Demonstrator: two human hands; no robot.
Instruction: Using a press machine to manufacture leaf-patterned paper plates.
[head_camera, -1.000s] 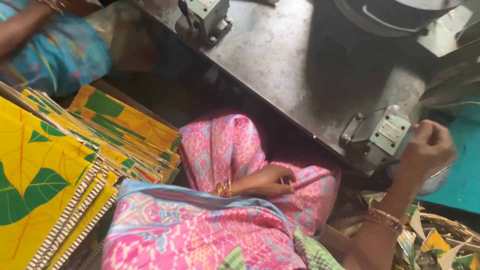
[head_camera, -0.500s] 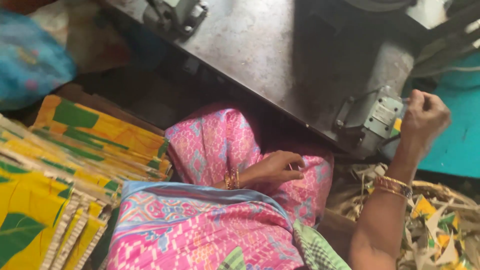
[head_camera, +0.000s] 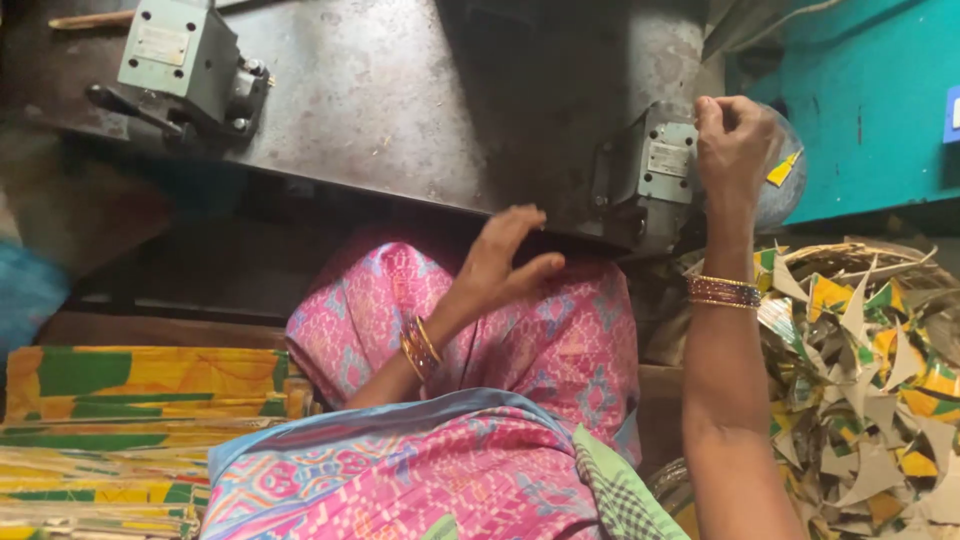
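My left hand (head_camera: 505, 262) hovers above my pink patterned lap (head_camera: 560, 340), fingers spread and holding nothing, just below the front edge of the dark metal machine table (head_camera: 400, 110). My right hand (head_camera: 735, 140) is raised and curled into a fist against a grey metal block (head_camera: 660, 165) at the table's right edge. Nothing shows inside the fist. A round blue-grey part (head_camera: 785, 185) with a yellow scrap on it sits just behind that hand. Both wrists wear bangles.
A second grey metal block with a lever (head_camera: 185, 65) is mounted at the table's back left. Stacked yellow and green printed card sheets (head_camera: 130, 420) lie at my left. A woven basket (head_camera: 880, 260) of cut card scraps stands at my right, beside a teal panel (head_camera: 860, 100).
My left hand has lifted off my lap toward the table edge and its fingers have spread. My right fist stays beside the grey block. The view has shifted to the right.
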